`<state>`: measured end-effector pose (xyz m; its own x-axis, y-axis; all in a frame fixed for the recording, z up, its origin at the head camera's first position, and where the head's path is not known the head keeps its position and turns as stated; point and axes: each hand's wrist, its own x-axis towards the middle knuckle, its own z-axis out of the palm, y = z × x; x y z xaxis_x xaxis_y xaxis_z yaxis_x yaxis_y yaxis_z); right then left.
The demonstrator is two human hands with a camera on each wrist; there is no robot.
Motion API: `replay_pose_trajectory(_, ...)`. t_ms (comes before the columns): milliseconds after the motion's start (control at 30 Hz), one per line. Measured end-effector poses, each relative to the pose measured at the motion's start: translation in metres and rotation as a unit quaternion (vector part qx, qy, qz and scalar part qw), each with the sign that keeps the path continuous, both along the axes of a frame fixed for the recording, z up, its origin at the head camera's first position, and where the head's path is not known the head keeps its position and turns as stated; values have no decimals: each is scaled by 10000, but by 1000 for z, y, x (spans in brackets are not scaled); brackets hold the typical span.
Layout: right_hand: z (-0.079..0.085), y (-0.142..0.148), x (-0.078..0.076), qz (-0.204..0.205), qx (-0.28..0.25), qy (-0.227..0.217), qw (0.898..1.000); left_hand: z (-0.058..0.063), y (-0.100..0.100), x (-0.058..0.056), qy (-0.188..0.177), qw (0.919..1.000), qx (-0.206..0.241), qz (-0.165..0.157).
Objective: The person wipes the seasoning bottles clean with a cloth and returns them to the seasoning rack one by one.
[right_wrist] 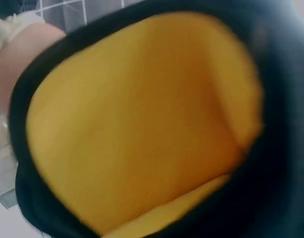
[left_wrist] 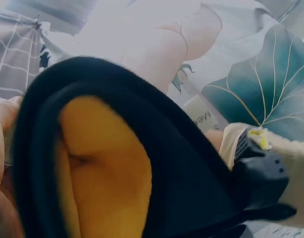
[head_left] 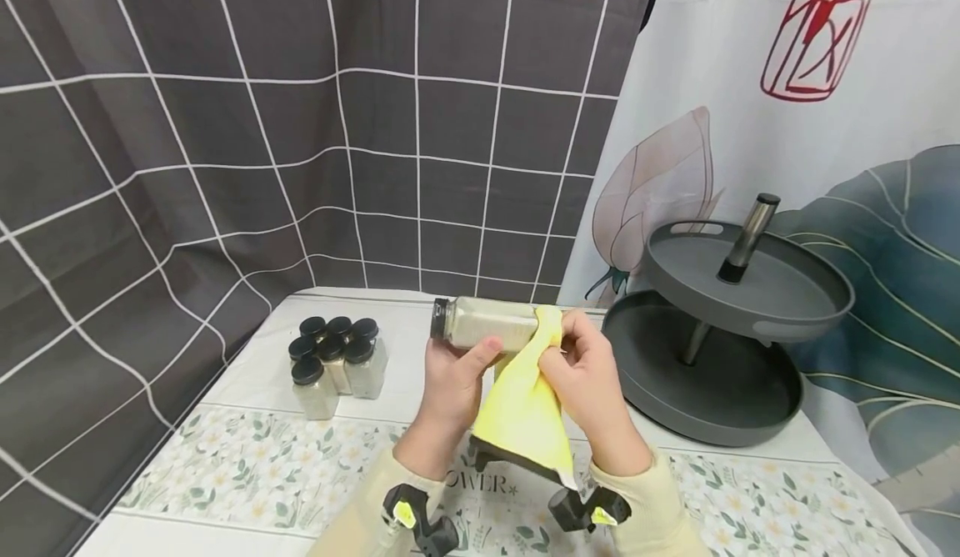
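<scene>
A clear, square-sided jar with a black lid is held sideways above the table, its lid pointing left. My left hand grips it from below, the thumb along its near side. My right hand pinches a yellow cloth with a dark border against the jar's right end, which the cloth covers. The rest of the cloth hangs down between the wrists. Both wrist views are largely filled by the cloth, seen as yellow folds on the left and a broad yellow face on the right.
Several similar black-lidded jars stand grouped on the table at the left. A dark grey two-tier round tray with a metal post is at the right. A floral runner crosses the table's front; curtains hang behind.
</scene>
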<state>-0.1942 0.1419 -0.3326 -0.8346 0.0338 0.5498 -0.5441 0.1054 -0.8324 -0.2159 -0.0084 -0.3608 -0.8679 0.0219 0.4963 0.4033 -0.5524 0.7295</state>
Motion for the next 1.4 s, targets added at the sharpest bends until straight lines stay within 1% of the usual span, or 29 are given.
replay_pose_trajectory(67, 5, -5, 6, -116, 187, 194, 9996, 0, -3, -1, 192, 9987, -256, 384)
replay_pose_trajectory(100, 7, -8, 9, -226, 276, 335, 9988, 0, -4, -1, 307, 9969, -409, 592)
replay_pose_trajectory(167, 12, -12, 15, -506, 422, 710, 9953, 1, -6, -2, 594, 9915, -734, 891)
replay_pose_trajectory(233, 15, -14, 17, -738, 428, 946, 9919, 3, -8, -3, 883, 9870, -934, 966)
replay_pose_trajectory(267, 15, -14, 17, -805, 374, 994, 9911, 4, -8, -3, 986, 9849, -1053, 956)
replay_pose_trajectory(300, 15, -14, 17, -854, 293, 1008, 9908, 5, -9, -3, 1078, 9835, -1144, 891)
replay_pose_trajectory(367, 10, -10, 12, -707, -91, 971, 9927, 6, -12, -5, 1199, 9825, -1249, 686)
replay_pose_trajectory(433, 5, -5, 6, -362, -574, 854, 9940, 7, -16, -6, 1131, 9845, -1296, 348)
replay_pose_trajectory(500, 1, 0, 0, 59, -1003, 767, 9920, 7, -20, -6, 1036, 9859, -1313, -60)
replay_pose_trajectory(600, -2, 6, -5, 741, -1397, 635, 9854, 7, -23, -7, 867, 9864, -1225, -671)
replay_pose_trajectory(667, -2, 8, -8, 1254, -1582, 486, 9782, 8, -23, -8, 881, 9844, -1018, -1135)
replay_pose_trajectory(700, -2, 9, -10, 1577, -1668, 407, 9724, 8, -22, -8, 854, 9834, -846, -1356)
replay_pose_trajectory(733, -2, 9, -11, 2011, -1786, 364, 9624, 9, -21, -7, 850, 9815, -653, -1586)
replay_pose_trajectory(800, -1, 9, -13, 2803, -2042, 238, 9376, 9, -19, -7, 724, 9767, -249, -2003)
replay_pose_trajectory(833, -1, 8, -14, 3127, -2126, 210, 9255, 8, -17, -6, 651, 9752, -85, -2116)
replay_pose_trajectory(867, -1, 7, -14, 3336, -2190, 198, 9167, 8, -16, -5, 521, 9748, 97, -2168)
replay_pose_trajectory(900, -1, 6, -15, 3462, -2233, 222, 9109, 7, -14, -5, 417, 9752, 241, -2162)
replay_pose_trajectory(933, -2, 5, -15, 3448, -2278, 240, 9103, 6, -12, -4, 300, 9762, 378, -2114)
replay_pose_trajectory(967, -3, 4, -14, 3254, -2288, 221, 9172, 6, -10, -4, 177, 9775, 521, -2038)
replay_pose_trajectory(1000, -4, 2, -14, 2989, -2268, 189, 9268, 5, -8, -3, 83, 9789, 652, -1937)
replay_pose_trajectory(1067, -6, 0, -13, 2469, -2254, 53, 9424, 4, -5, -2, -16, 9821, 855, -1679)
replay_pose_trajectory(1100, -7, -2, -12, 2276, -2266, -37, 9470, 4, -3, -2, -39, 9838, 917, -1538)
replay_pose_trajectory(1133, -7, -4, -12, 2138, -2294, -141, 9495, 3, -1, -1, -37, 9854, 980, -1390)
replay_pose_trajectory(1200, -8, -7, -11, 2048, -2353, -302, 9496, 3, 1, -1, 62, 9893, 1009, -1048)
replay_pose_trajectory(1267, -8, -10, -10, 2182, -2451, -460, 9435, 2, 2, -2, 162, 9927, 991, -664)
replay_pose_trajectory(1333, -9, -12, -8, 2382, -2493, -589, 9368, 1, 3, -3, 344, 9956, 852, -185)
replay_pose_trajectory(1400, -9, -15, -6, 2526, -2494, -719, 9321, 0, 2, -4, 493, 9965, 575, 345)
